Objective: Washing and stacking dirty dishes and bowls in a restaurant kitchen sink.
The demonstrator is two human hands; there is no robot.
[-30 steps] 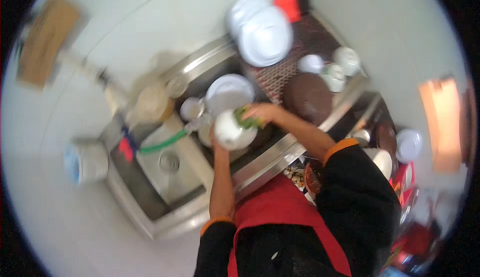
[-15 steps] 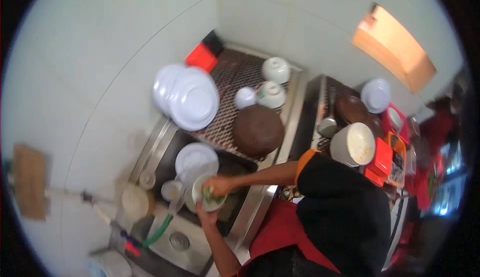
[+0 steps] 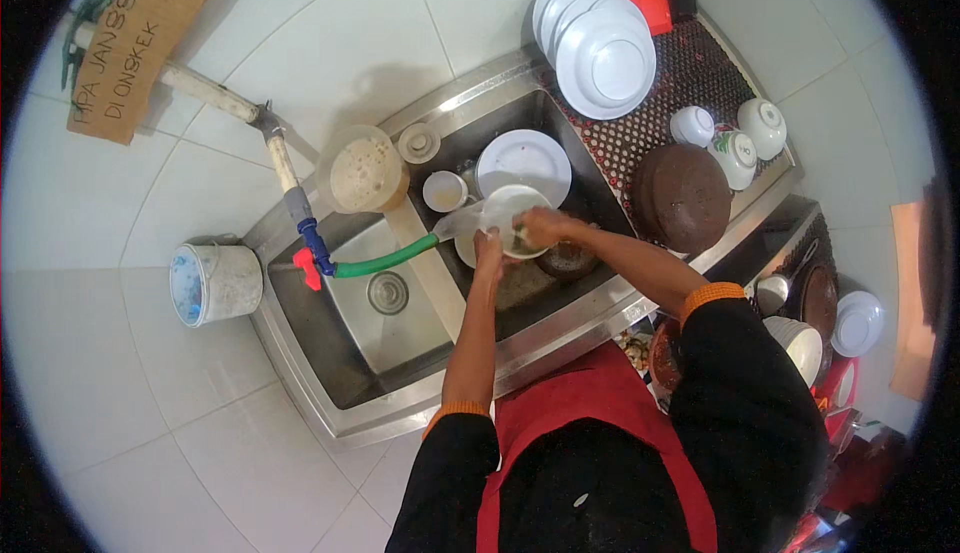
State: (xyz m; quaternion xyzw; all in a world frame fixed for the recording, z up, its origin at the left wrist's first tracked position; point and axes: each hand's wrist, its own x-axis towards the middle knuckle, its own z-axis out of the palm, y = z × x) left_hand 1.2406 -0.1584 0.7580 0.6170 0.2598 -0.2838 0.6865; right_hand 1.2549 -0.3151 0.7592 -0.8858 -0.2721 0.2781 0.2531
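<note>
The left hand [image 3: 487, 250] grips the rim of a round white bowl [image 3: 512, 205], mouth facing up, over the right basin [image 3: 525, 298] of a 2-basin steel sink [image 3: 385, 417], near that basin's left edge. The right hand [image 3: 546, 227] reaches inside, its grasp impossible to tell; pale tiled walls [image 3: 330, 48] stand behind.

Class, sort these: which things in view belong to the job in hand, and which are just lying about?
In the job:
white bowl, in the left hand, right hand at its opening
green hose, leading toward the bowl
probably the white plate lying in the sink

Lying about:
white bucket, left of the sink
cardboard sign, upper left
</note>
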